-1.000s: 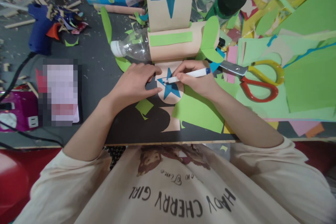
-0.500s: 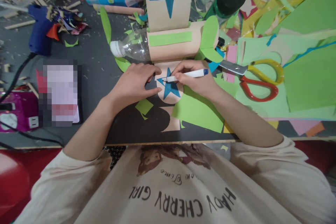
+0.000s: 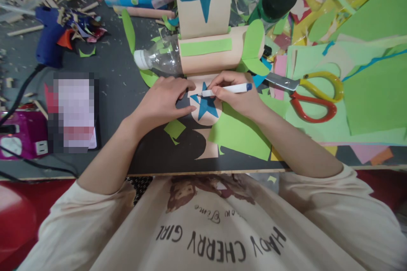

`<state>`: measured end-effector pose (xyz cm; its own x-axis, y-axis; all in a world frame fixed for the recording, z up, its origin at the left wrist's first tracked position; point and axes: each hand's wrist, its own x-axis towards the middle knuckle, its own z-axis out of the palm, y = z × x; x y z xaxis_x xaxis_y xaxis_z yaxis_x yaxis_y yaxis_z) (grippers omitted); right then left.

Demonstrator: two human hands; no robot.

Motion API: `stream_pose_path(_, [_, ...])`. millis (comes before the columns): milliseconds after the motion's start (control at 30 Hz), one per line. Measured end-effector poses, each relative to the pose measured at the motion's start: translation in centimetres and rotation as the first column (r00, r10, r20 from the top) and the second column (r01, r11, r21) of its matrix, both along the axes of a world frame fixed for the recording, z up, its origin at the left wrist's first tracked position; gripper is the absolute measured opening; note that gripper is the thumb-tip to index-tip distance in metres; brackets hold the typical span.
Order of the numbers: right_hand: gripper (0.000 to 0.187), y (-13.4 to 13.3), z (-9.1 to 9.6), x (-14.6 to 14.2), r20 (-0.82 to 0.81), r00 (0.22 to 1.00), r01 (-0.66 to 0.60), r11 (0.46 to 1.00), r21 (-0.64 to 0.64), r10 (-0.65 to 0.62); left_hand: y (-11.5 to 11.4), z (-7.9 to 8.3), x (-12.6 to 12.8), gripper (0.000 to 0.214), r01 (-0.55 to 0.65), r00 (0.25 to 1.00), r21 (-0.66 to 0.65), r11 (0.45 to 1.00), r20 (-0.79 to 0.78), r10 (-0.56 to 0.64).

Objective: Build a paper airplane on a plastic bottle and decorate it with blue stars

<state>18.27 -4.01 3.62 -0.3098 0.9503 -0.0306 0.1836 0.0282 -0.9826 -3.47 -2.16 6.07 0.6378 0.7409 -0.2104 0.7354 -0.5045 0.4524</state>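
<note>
A white marker (image 3: 233, 89) with a dark blue end is pinched in my right hand (image 3: 237, 91). Its tip touches the left side of a blue star (image 3: 207, 103) drawn on a peach paper wing (image 3: 205, 120) with a rounded end. My left hand (image 3: 165, 97) rests at the wing's left edge, thumb and fingers apart. Just beyond lies a clear plastic bottle (image 3: 165, 53) wrapped in peach paper, with a white cap, a green strip (image 3: 206, 46) and green leaf-shaped pieces at its right end. Another peach wing (image 3: 203, 27) with a blue star reaches away from it.
Scissors (image 3: 313, 106) with red and yellow handles lie on green paper to the right. A blue glue gun (image 3: 47, 42), a blurred-out phone (image 3: 76, 112) and a purple box (image 3: 28, 131) with cords are at left. Markers (image 3: 143, 11), a black-capped green bottle (image 3: 276, 2) and paper scraps fill the back.
The marker tip has shifted very slightly at the left side of the star. Both hands otherwise keep their places.
</note>
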Motion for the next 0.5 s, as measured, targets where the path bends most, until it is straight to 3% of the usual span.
stream_pose_path(500, [0.023, 0.11, 0.47, -0.02, 0.002, 0.998, -0.055, 0.997, -0.047, 0.055, 0.00, 0.13, 0.01, 0.034, -0.001, 1.000, -0.009, 1.000, -0.004, 0.001])
